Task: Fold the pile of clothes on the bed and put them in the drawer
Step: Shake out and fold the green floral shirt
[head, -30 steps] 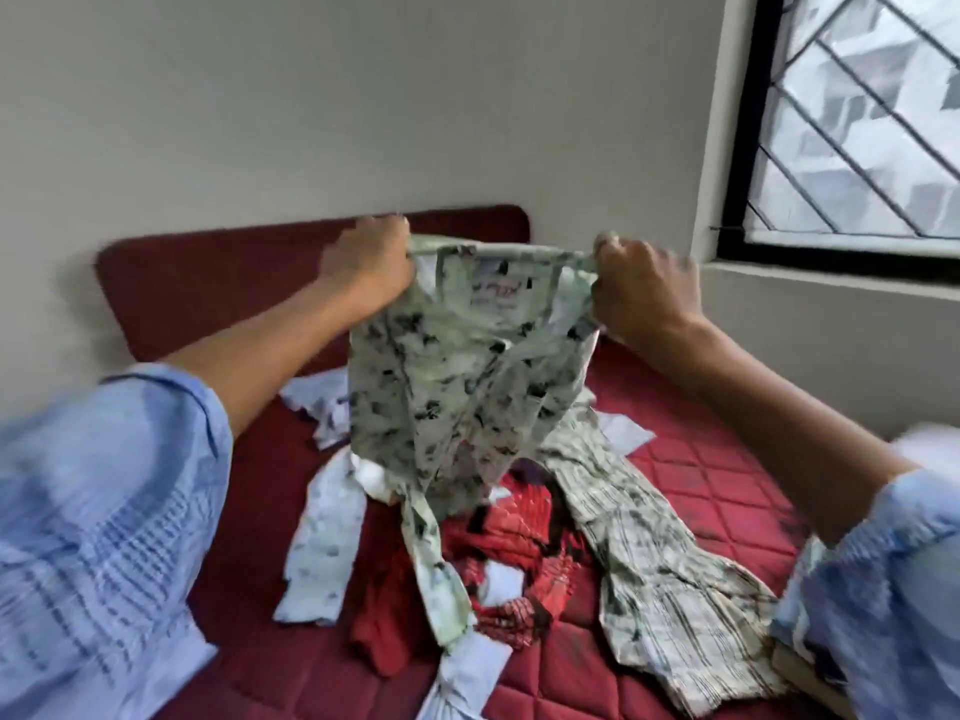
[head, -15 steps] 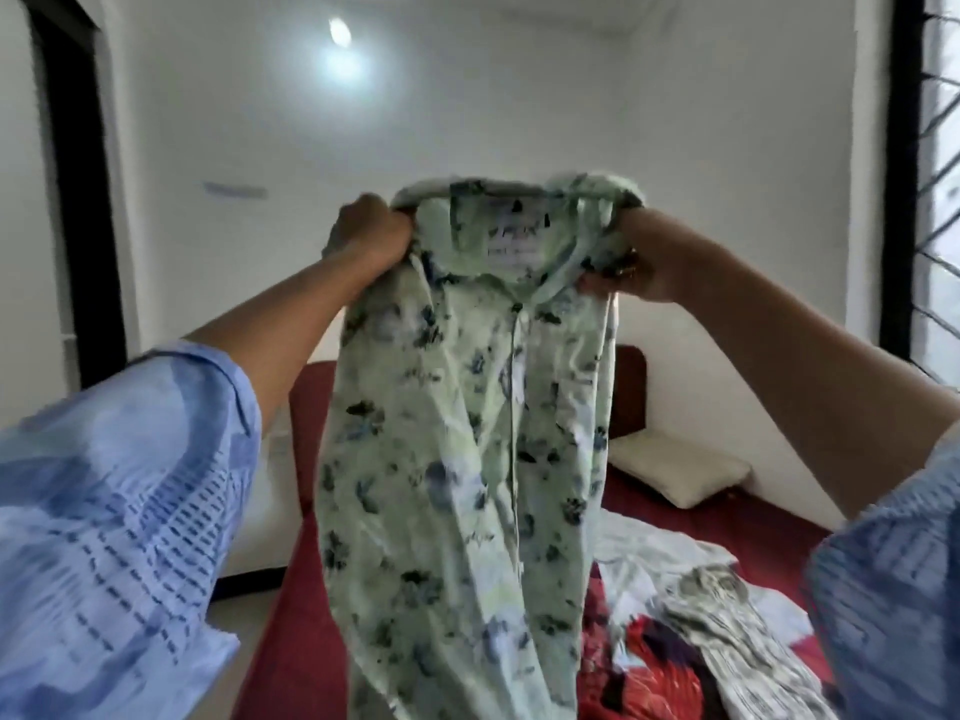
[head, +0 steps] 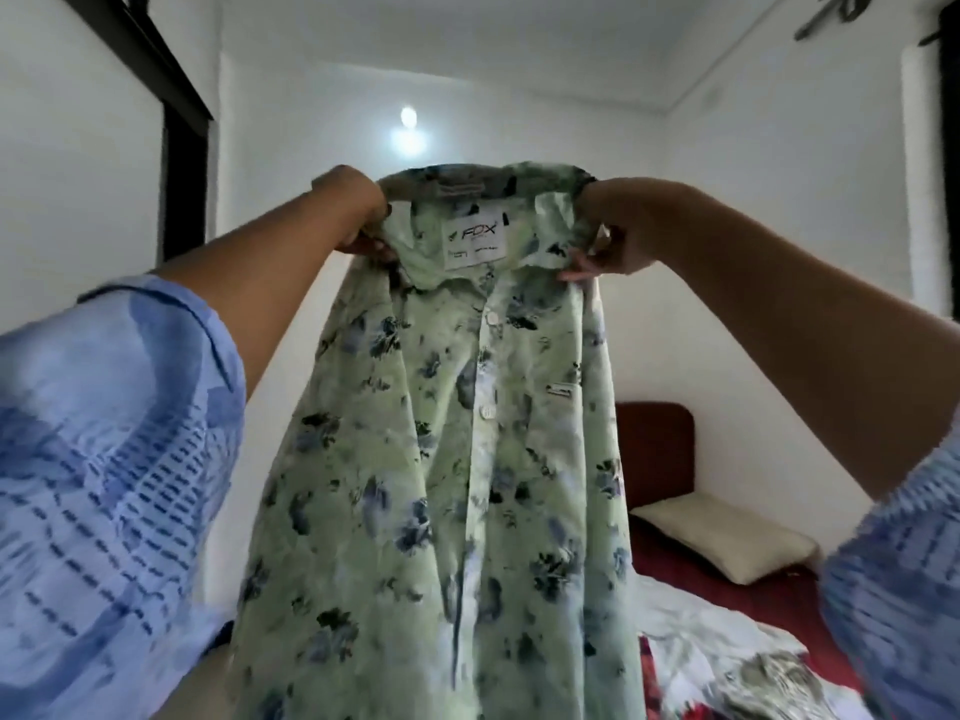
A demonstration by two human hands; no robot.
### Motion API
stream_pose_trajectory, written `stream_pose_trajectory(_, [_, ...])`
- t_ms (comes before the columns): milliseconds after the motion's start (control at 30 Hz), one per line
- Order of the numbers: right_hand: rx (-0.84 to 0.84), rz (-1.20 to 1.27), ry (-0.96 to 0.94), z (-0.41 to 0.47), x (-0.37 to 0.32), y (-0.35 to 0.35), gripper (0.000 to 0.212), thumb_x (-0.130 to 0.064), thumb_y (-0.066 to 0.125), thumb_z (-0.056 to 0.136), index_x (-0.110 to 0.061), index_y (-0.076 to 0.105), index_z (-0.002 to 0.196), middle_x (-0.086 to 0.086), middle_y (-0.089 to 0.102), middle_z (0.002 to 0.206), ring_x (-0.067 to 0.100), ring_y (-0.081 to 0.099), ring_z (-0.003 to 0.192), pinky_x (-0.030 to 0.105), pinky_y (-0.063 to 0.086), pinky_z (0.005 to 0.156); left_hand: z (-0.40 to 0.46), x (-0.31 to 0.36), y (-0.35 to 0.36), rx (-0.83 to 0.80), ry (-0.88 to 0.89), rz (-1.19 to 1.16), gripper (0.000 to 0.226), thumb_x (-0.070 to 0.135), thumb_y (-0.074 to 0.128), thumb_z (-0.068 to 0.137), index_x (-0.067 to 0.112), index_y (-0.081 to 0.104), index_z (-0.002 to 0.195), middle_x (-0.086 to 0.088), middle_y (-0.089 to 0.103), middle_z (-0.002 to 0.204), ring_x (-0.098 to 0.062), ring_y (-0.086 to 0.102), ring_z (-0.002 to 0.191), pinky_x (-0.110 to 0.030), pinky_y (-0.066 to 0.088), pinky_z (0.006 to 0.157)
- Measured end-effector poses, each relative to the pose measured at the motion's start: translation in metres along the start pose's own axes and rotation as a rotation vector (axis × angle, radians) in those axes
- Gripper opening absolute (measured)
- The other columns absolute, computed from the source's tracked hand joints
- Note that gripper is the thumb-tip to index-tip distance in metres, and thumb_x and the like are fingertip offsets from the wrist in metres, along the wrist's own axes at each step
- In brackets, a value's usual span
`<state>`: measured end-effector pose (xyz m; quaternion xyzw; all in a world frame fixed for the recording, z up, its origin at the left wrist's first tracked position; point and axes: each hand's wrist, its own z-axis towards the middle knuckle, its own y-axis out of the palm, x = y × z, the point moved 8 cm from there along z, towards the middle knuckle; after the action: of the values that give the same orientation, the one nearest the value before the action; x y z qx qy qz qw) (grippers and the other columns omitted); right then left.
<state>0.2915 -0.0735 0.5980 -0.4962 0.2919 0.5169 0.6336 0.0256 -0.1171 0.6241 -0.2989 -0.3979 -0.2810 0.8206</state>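
White walls fill the frame, a ceiling light [head: 409,116] upper centre; the red bed [head: 779,605] with a pillow [head: 727,537] sits lower right. The pale green floral shirt [head: 441,485] hangs mid-frame, light and limp, best held at the shoulders. Left hand [head: 358,210] and right hand [head: 613,226] pinch it beside the collar

Head-worn view, facing forward, close behind raised shirt [head: 441,459]
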Motion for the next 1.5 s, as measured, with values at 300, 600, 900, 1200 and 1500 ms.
stream_pose_trajectory(300, [0.062, -0.03, -0.151, -0.015, -0.052, 0.001, 0.025, -0.004, 0.045, 0.094, -0.002, 0.049, 0.118, 0.015, 0.054, 0.114, 0.026, 0.061, 0.099, 0.037, 0.058, 0.049, 0.01, 0.034, -0.036, 0.065, 0.048, 0.109, 0.037, 0.005, 0.05, 0.096, -0.002, 0.044, 0.131, -0.023, 0.05, 0.13, -0.039, 0.057, 0.113, -0.039, 0.056, 0.055])
stream_pose_trajectory(600, [0.155, -0.233, -0.644, -0.044, -0.077, 0.001, 0.024, -0.01, 0.053, 0.075, 0.013, 0.055, 0.074, 0.002, 0.038, 0.062, 0.005, 0.04, 0.052, 0.02, 0.03, 0.05, -0.025, -0.041, 0.008, 0.063, 0.63, 0.3, 0.114, 0.055, 0.077, 0.069, 0.015, 0.009, 0.151, -0.021, 0.026, 0.151, -0.036, 0.033, 0.137, -0.048, 0.031, 0.113])
stream_pose_trajectory(900, [0.304, -0.545, -0.429, -0.016, -0.005, -0.004, 0.031, 0.001, 0.05, 0.079, 0.012, 0.063, 0.105, 0.023, 0.067, 0.094, 0.022, 0.057, 0.08, 0.03, 0.046, 0.068, -0.013, -0.128, 0.037, -0.326, 0.133, 0.377, 0.01, 0.014, 0.058, 0.093, 0.006, 0.063, 0.09, -0.012, 0.071, 0.09, -0.021, 0.065, 0.068, -0.027, 0.05, 0.063])
stream_pose_trajectory(1200, [0.301, -0.751, -0.513, -0.027, -0.004, 0.002, 0.037, -0.01, 0.058, 0.078, 0.017, 0.061, 0.103, 0.031, 0.064, 0.109, 0.041, 0.062, 0.102, 0.052, 0.052, 0.086, -0.165, -0.236, 0.232, -1.201, 0.062, 0.423, 0.1, 0.069, 0.077, 0.058, 0.026, 0.042, 0.141, 0.003, 0.051, 0.138, -0.02, 0.057, 0.118, -0.046, 0.046, 0.102])
stream_pose_trajectory(1500, [0.426, -0.645, -0.421, -0.023, -0.003, -0.059, 0.022, -0.009, 0.044, 0.085, 0.002, 0.062, 0.094, 0.013, 0.063, 0.098, 0.026, 0.059, 0.087, 0.034, 0.049, 0.073, -0.115, -0.203, 0.218, -0.373, 0.25, 0.106, 0.053, 0.043, 0.038, 0.099, 0.0, 0.068, 0.109, -0.026, 0.067, 0.104, -0.037, 0.064, 0.1, -0.042, 0.044, 0.077])
